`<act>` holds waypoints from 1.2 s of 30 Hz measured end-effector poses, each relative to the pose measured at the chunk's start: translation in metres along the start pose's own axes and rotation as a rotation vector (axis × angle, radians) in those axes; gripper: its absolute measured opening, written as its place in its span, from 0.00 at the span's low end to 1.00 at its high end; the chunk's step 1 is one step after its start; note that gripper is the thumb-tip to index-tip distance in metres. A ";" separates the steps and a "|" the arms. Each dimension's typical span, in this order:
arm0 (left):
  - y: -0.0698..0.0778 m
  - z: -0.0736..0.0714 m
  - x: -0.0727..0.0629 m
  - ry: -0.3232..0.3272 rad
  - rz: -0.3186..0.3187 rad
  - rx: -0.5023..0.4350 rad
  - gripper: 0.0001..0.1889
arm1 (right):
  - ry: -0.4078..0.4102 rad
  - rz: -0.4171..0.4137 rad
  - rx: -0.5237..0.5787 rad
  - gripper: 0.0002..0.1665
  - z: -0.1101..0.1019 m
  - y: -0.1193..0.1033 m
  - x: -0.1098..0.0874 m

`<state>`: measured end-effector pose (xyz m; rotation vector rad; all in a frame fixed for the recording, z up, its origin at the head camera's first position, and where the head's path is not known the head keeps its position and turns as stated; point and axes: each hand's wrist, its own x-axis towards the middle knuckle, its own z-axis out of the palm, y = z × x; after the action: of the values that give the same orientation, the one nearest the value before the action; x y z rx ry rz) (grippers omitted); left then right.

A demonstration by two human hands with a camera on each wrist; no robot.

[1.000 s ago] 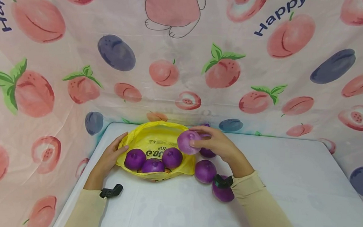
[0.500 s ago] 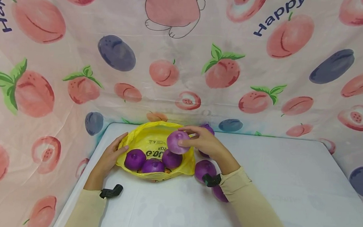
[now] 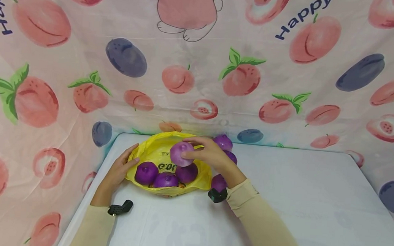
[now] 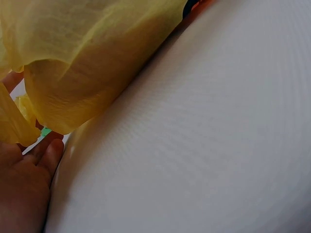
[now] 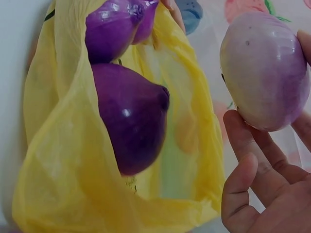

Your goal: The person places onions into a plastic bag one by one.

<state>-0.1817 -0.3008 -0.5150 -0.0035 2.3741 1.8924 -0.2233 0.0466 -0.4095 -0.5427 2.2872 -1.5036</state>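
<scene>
My right hand point(image 3: 212, 154) pinches a pale purple onion point(image 3: 180, 153) between thumb and fingers, over the mouth of a yellow plastic bag point(image 3: 144, 146). In the right wrist view this onion point(image 5: 265, 70) shows beside the bag's opening. Three darker purple onions lie inside: a left one point(image 3: 146, 173), a middle one point(image 3: 166, 180) and a right one point(image 3: 186, 172). At the bag's left side my left hand point(image 3: 119, 169) grips the rim, thumb over the edge. The left wrist view shows that hand point(image 4: 22, 189) low at the left against the yellow plastic.
Right of the bag, more purple onions rest on the white-covered table point(image 3: 315, 200): one at the back point(image 3: 223, 142), one partly behind the right hand point(image 3: 230, 156), one by the right wrist point(image 3: 218, 181). A fruit-printed cloth point(image 3: 201, 54) hangs behind.
My right hand has carried the pale onion leftward from the bag's right edge to over its opening. The right forearm now covers the nearest loose onion. The left hand and bag have stayed put.
</scene>
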 end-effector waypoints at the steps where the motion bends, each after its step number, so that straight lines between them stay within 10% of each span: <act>1: 0.000 0.000 0.000 0.002 -0.002 0.003 0.34 | -0.001 0.010 -0.005 0.32 0.002 -0.001 0.001; 36: -0.002 -0.001 0.002 0.000 -0.053 0.020 0.33 | 0.030 -0.023 -0.102 0.35 0.054 0.019 0.030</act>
<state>-0.1839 -0.3022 -0.5169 -0.0645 2.3680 1.8451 -0.2256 -0.0038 -0.4501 -0.5796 2.3989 -1.4209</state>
